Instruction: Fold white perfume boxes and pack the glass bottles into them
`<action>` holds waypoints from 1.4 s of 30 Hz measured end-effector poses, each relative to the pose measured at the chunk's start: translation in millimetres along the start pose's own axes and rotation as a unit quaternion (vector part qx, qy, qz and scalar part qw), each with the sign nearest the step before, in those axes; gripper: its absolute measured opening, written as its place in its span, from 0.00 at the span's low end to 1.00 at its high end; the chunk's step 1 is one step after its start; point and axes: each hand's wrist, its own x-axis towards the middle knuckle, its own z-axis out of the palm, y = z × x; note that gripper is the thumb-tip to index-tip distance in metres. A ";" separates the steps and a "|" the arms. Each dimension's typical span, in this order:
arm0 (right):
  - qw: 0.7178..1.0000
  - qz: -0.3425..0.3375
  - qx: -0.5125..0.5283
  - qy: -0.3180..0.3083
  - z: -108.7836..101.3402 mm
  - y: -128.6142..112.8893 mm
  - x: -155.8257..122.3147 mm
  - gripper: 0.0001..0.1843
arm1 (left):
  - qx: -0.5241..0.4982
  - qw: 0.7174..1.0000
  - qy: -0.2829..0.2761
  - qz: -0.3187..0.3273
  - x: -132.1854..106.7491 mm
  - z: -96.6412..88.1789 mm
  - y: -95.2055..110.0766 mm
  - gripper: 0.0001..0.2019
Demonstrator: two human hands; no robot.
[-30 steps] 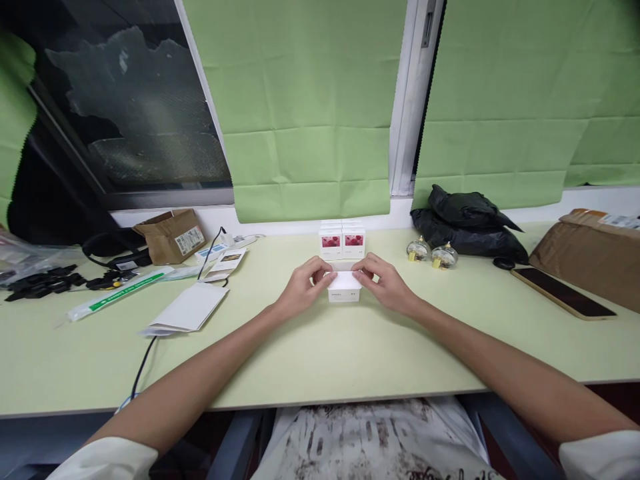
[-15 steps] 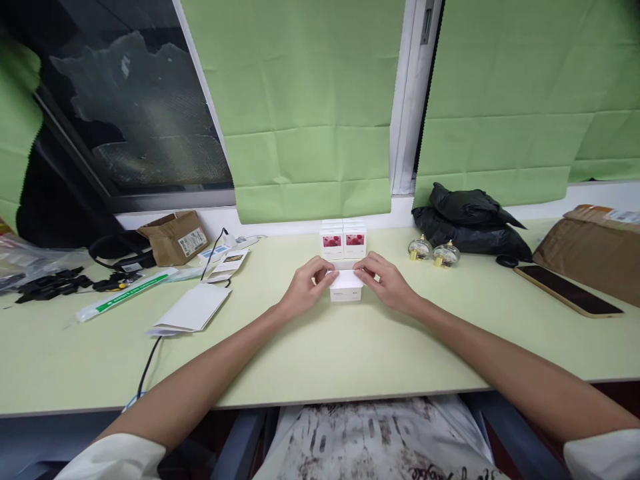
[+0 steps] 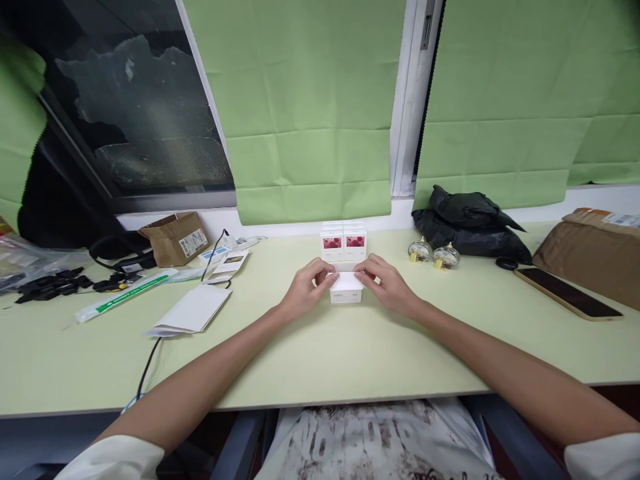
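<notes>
A small white box (image 3: 346, 295) with fine print on its near side is in front of me at the middle of the table. At its left end my left hand (image 3: 307, 288) is closed, thumb and fingers pinching the upper edge. My right hand (image 3: 384, 283) pinches the opposite end the same way. A pale flap stands up at the box's far side between the fingertips. Just behind, white boxes with red pictures (image 3: 332, 245) stand side by side in two columns, with more of them behind.
To the left lie folded white paper (image 3: 193, 308), a green-striped plastic sleeve (image 3: 131, 293), black cables and an opened cardboard box (image 3: 176, 240). On the right are two round glass bottles (image 3: 446, 256), a black plastic bag (image 3: 470, 227), a phone (image 3: 567, 292) and a large brown parcel (image 3: 595, 250).
Both hands keep their pinch on the white box, almost in the same place. The view has shifted very slightly, and little else differs.
</notes>
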 end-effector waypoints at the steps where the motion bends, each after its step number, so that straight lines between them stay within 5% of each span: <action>1: 1.000 0.000 -0.002 -0.001 -0.1 -0.1 0.0 0.14 | 0.004 1.000 -0.002 0.001 -0.2 -0.3 0.2 0.12; 42: 0.999 -0.024 -0.022 0.006 0.7 2.3 -0.6 0.13 | 0.012 1.000 -0.010 0.008 -1.5 -1.0 -1.4 0.12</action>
